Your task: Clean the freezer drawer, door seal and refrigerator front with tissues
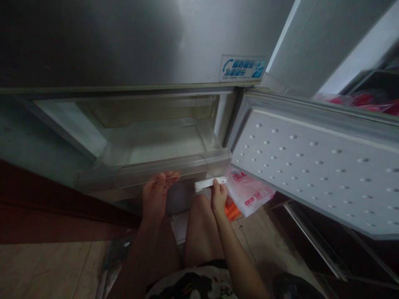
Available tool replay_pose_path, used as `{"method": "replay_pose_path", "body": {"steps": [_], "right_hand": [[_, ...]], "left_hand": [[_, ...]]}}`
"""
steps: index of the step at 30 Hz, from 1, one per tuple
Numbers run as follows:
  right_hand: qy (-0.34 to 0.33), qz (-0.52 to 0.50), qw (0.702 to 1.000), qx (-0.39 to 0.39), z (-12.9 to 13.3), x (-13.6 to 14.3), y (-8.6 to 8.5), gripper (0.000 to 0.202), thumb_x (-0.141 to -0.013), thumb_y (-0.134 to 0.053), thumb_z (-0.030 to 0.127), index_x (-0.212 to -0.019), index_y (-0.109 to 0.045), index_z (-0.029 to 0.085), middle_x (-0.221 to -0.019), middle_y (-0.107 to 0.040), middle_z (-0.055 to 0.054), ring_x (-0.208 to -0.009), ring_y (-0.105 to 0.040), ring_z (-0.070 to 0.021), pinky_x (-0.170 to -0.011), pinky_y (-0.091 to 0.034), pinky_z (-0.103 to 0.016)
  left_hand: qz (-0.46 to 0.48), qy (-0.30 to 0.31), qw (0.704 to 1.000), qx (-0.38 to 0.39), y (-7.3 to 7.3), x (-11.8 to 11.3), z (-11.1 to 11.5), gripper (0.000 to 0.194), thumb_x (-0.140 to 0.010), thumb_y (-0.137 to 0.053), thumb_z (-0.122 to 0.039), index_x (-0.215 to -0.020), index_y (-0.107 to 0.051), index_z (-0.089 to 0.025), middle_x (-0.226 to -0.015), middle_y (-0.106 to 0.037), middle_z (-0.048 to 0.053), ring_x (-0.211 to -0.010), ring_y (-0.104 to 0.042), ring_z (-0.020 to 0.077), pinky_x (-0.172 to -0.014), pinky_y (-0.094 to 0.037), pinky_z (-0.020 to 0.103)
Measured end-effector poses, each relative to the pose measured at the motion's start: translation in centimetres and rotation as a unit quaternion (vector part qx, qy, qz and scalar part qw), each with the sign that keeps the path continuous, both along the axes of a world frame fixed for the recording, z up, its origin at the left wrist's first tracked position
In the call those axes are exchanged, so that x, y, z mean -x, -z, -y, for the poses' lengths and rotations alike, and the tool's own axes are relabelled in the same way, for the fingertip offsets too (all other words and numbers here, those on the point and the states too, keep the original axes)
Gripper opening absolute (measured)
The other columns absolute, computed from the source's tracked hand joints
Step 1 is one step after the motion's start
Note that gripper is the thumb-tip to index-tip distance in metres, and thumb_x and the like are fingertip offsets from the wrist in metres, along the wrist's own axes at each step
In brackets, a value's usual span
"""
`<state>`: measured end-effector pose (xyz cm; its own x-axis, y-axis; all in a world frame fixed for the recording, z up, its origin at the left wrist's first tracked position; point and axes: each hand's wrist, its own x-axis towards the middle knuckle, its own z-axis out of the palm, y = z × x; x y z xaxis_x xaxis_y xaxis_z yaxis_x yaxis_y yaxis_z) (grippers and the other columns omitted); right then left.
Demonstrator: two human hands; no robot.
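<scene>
In my right hand (219, 196) is a slim white strip (206, 183), pinched near its right end and lying almost level; its exact kind is not clear. My left hand (156, 193) is raised before the front of a clear plastic drawer (131, 172), fingers stretched out and thumb up, with nothing visible in it. Whether it touches the drawer, I cannot tell. The drawer is pulled partway out of the fridge compartment, and its pale bottom shows.
The fridge's lower door (299, 166) stands swung out to the right. Below it lie a white plastic bag with red print (249, 193) and something orange (232, 211) on the tiled floor. A dark cabinet (289, 232) is at right, a reddish-brown panel (62, 207) at left.
</scene>
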<state>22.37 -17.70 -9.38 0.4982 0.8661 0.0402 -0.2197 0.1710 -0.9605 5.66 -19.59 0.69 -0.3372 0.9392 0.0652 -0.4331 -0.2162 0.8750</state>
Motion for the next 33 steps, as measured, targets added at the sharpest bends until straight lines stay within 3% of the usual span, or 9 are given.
{"method": "replay_pose_path", "body": {"steps": [5,8,10,16,18,28,33], "right_hand": [[0.008,0.002,0.999,-0.053,-0.9,-0.9,-4.4,0.040,-0.077,-0.062,0.052,-0.059,-0.058,0.016,-0.057,-0.055,0.003,-0.056,-0.047,-0.0100,-0.058,-0.040,-0.025],[0.009,0.002,0.997,-0.082,-1.2,-1.2,-5.6,0.038,-0.079,-0.061,0.049,-0.060,-0.059,0.016,-0.058,-0.057,0.002,-0.056,-0.048,-0.0105,-0.057,-0.040,-0.025],[0.015,0.002,0.998,-0.066,-1.1,-1.2,-5.1,0.040,-0.078,-0.061,0.051,-0.060,-0.059,0.016,-0.057,-0.056,0.002,-0.054,-0.047,-0.0102,-0.055,-0.039,-0.024],[0.021,0.015,1.000,-0.003,-0.3,-0.7,-1.2,0.048,-0.071,-0.063,0.059,-0.051,-0.050,0.018,-0.046,-0.045,0.005,-0.046,-0.038,-0.0082,-0.048,-0.034,-0.024],[0.020,0.018,1.000,0.004,-0.1,-0.7,-0.8,0.048,-0.068,-0.064,0.060,-0.050,-0.049,0.018,-0.045,-0.044,0.006,-0.045,-0.036,-0.0079,-0.046,-0.033,-0.024],[0.032,0.040,0.998,-0.041,-1.2,-2.8,-5.2,0.044,-0.076,-0.062,0.053,-0.054,-0.054,0.016,-0.051,-0.050,0.005,-0.050,-0.040,-0.0084,-0.051,-0.034,-0.023],[0.026,-0.006,1.000,-0.016,-0.5,-3.5,-3.8,0.041,-0.076,-0.063,0.054,-0.063,-0.061,0.015,-0.059,-0.061,0.001,-0.054,-0.052,-0.0114,-0.056,-0.042,-0.025]], "left_hand": [[0.006,0.001,1.000,-0.003,0.0,-0.1,0.0,0.036,-0.065,-0.079,-0.049,-0.072,-0.071,-0.014,-0.071,-0.075,0.005,-0.068,-0.073,0.0177,-0.075,-0.060,0.032],[0.006,0.000,1.000,-0.004,-0.1,-0.1,0.0,0.036,-0.065,-0.079,-0.049,-0.072,-0.071,-0.014,-0.071,-0.075,0.005,-0.068,-0.073,0.0171,-0.074,-0.060,0.030],[0.007,0.001,1.000,-0.003,-0.1,-0.1,0.0,0.036,-0.064,-0.080,-0.049,-0.071,-0.071,-0.015,-0.070,-0.075,0.005,-0.068,-0.073,0.0177,-0.073,-0.060,0.031],[0.009,0.007,1.000,-0.003,0.0,0.0,0.1,0.035,-0.065,-0.079,-0.049,-0.072,-0.072,-0.015,-0.071,-0.075,0.005,-0.069,-0.073,0.0185,-0.076,-0.059,0.033],[0.007,0.008,1.000,-0.006,0.0,0.1,0.1,0.034,-0.065,-0.079,-0.048,-0.072,-0.072,-0.015,-0.072,-0.076,0.006,-0.070,-0.073,0.0188,-0.077,-0.059,0.034],[0.008,-0.002,1.000,0.001,-0.2,0.0,0.0,0.038,-0.062,-0.081,-0.050,-0.070,-0.071,-0.014,-0.070,-0.075,0.005,-0.067,-0.073,0.0181,-0.073,-0.060,0.031],[0.011,0.007,1.000,-0.001,0.1,0.1,0.0,0.036,-0.063,-0.080,-0.049,-0.071,-0.071,-0.014,-0.071,-0.075,0.006,-0.069,-0.073,0.0182,-0.074,-0.060,0.031]]}}
